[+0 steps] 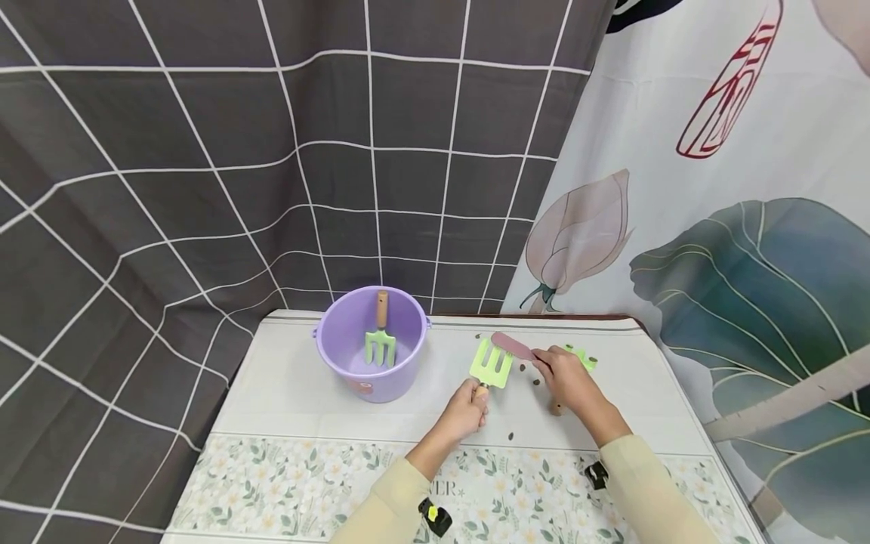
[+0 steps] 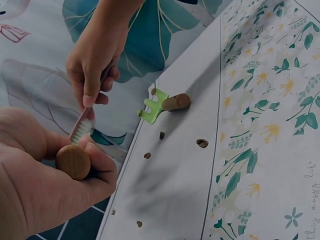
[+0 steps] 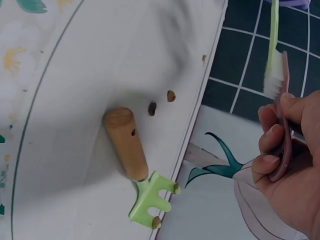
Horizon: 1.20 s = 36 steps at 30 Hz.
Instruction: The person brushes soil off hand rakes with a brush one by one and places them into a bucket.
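My left hand grips the wooden handle of a small green garden fork, held above the table. In my right hand is a pink brush with white bristles. The bristles meet the green fork in the right wrist view. Below the right hand, a green hand rake with a wooden handle lies on the table, brown bits on its tines. A purple bucket stands to the left, holding another green fork with a wooden handle.
Several small brown bits are scattered on the white table, which has a floral band along its near side. A dark gridded curtain hangs behind, and a printed white curtain at the right.
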Each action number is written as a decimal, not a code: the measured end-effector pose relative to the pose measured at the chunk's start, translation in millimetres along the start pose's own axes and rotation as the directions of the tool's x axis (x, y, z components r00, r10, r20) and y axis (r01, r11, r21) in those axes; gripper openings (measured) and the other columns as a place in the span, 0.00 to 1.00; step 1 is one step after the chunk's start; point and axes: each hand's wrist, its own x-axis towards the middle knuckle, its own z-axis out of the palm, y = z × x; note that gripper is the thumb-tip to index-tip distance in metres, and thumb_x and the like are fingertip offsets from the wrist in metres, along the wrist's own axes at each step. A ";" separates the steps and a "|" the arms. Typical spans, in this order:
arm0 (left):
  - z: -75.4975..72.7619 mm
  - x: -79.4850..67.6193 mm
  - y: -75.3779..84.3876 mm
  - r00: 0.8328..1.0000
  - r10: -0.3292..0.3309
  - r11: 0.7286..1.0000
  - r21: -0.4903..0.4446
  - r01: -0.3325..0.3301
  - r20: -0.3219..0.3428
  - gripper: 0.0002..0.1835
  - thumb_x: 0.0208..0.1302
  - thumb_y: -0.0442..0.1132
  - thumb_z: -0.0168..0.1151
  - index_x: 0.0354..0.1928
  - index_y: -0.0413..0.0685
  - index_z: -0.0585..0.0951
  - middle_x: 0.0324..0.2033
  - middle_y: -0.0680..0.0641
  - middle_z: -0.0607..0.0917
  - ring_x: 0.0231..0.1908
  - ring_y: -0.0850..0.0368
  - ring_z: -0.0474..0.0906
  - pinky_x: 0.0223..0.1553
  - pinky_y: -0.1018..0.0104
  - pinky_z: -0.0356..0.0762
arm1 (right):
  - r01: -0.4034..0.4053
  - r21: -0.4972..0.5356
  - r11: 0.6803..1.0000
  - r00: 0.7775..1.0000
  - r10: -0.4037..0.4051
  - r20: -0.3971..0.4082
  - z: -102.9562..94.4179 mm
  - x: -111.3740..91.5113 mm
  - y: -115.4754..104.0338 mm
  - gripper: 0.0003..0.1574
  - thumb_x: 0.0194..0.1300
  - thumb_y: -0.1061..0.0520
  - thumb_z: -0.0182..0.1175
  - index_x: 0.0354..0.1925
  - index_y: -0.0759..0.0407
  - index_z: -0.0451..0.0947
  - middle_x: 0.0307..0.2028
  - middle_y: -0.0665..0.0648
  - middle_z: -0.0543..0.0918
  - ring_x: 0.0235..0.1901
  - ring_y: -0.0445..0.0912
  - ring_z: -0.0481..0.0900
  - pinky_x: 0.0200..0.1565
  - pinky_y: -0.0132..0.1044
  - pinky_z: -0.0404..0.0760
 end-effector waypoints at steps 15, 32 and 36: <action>4.8 0.1 -3.8 1.000 0.015 0.999 0.038 -0.015 0.001 0.13 0.81 0.38 0.47 0.58 0.36 0.70 0.32 0.49 0.75 0.26 0.61 0.71 0.24 0.75 0.70 | -0.049 -0.015 0.999 0.998 0.048 -0.041 -11.6 7.6 4.7 0.16 0.75 0.61 0.61 0.54 0.71 0.83 0.38 0.65 0.85 0.38 0.58 0.85 0.40 0.52 0.86; 0.9 5.1 2.0 1.000 0.013 1.000 0.026 -0.013 0.021 0.17 0.82 0.38 0.46 0.64 0.37 0.68 0.34 0.46 0.77 0.26 0.61 0.71 0.24 0.75 0.71 | 0.163 -0.014 0.986 0.986 -0.164 -0.020 -5.7 -14.2 -28.8 0.13 0.69 0.62 0.67 0.51 0.64 0.86 0.31 0.53 0.82 0.26 0.37 0.70 0.27 0.32 0.74; 3.0 5.7 3.2 0.999 0.041 0.999 0.030 -0.040 -0.004 0.15 0.82 0.37 0.47 0.62 0.35 0.68 0.33 0.47 0.76 0.26 0.62 0.71 0.24 0.75 0.71 | 0.150 -0.056 0.987 0.988 -0.151 -0.018 -8.6 -11.9 -31.9 0.13 0.70 0.61 0.66 0.51 0.64 0.86 0.32 0.53 0.81 0.26 0.39 0.71 0.27 0.34 0.75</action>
